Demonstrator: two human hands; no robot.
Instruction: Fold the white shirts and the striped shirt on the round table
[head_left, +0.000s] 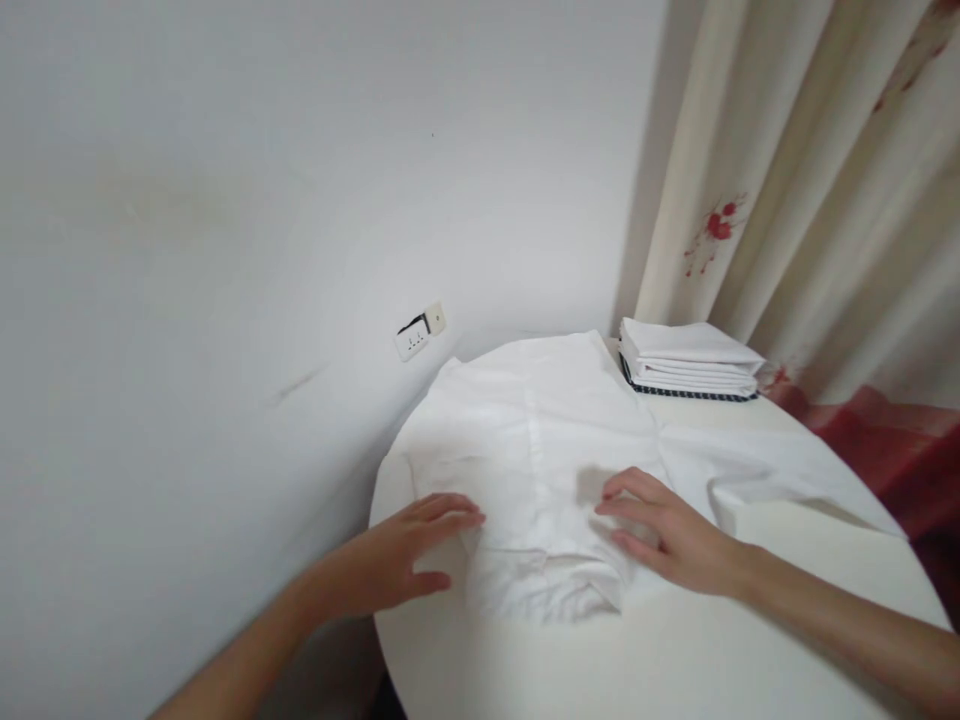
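A white shirt [525,440] lies spread over a round table, with its bunched, wrinkled end toward me and one sleeve [735,460] stretched out to the right. My left hand [405,555] is at the shirt's left side near the bunched end, fingers extended and thumb apart. On the opposite side, my right hand [667,530] is over the shirt with its fingers spread and slightly bent. Neither hand grips the cloth; whether the fingertips touch it I cannot tell.
A stack of folded white cloth [690,355] with a dark patterned bottom edge sits at the table's back right. The white table [810,620] stands close to a wall with a socket [412,340]. A cream curtain [750,200] with red flowers hangs behind on the right.
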